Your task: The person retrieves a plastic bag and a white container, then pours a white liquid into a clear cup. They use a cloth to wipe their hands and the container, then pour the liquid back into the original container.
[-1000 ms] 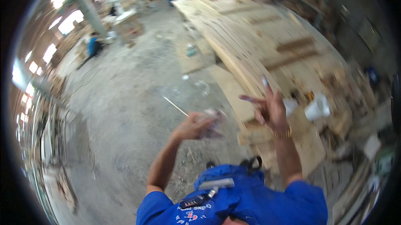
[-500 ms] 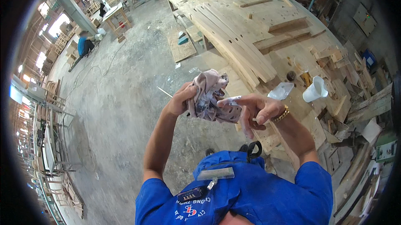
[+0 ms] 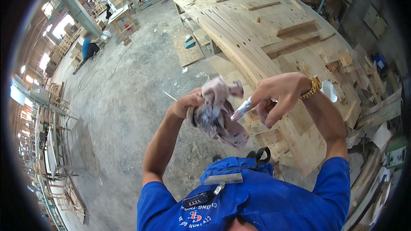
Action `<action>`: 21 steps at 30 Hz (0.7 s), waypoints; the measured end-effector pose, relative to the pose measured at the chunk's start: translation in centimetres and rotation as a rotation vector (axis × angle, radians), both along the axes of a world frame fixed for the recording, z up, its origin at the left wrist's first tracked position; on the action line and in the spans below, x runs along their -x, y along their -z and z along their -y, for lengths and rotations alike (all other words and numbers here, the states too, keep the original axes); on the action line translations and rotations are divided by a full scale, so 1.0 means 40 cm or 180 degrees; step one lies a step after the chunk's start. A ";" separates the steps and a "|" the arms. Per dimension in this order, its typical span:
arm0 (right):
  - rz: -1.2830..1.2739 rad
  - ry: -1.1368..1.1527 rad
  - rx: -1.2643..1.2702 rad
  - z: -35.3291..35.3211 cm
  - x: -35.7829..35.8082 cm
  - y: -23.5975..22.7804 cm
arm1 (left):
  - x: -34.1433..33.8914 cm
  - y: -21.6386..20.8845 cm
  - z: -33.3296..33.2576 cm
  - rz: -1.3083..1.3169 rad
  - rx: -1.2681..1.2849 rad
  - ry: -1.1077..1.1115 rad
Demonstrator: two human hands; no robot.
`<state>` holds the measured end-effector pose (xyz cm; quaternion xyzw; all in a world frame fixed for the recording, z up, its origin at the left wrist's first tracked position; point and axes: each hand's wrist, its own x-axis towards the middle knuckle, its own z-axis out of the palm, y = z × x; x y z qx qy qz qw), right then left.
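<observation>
Right hand (image 3: 283, 91) has shifted rightward, half-curled, hold unclear; beside it, left hand (image 3: 187, 103) clutches cloth (image 3: 213, 113).

"Where does your light come from?"
"You get lots from the windows (image 3: 64, 25) on your left. They glow plain white."
"Is your floor (image 3: 126, 119) dark?"
"No, it's softly lit. The wall (image 3: 357, 25) on your right is dim."
"Is your view sharp?"
"Mostly, but your rag (image 3: 216, 109) looks a bit blurry. Straight things bend near your edges, and your corners are black."
</observation>
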<state>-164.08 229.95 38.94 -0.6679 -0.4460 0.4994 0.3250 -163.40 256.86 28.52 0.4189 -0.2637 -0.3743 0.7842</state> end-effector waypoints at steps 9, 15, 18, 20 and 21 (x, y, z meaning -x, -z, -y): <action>0.0836 -0.0118 0.0471 -0.013 -0.007 0.092 | 0.016 -0.014 -0.020 0.0088 0.1364 -0.1346; 0.1704 0.0410 -0.0258 -0.080 -0.037 0.068 | 0.021 0.019 -0.014 0.1758 -0.0316 -0.0773; 0.2703 0.0305 0.0209 -0.106 -0.014 0.080 | 0.035 0.001 -0.004 0.2726 -0.0925 -0.0890; 0.3049 0.0272 0.0999 -0.128 0.010 0.089 | 0.060 -0.006 0.023 0.2782 -0.1210 -0.1040; 0.3415 -0.0088 0.1229 -0.141 0.022 0.096 | 0.076 -0.003 0.040 0.2803 -0.1360 -0.1123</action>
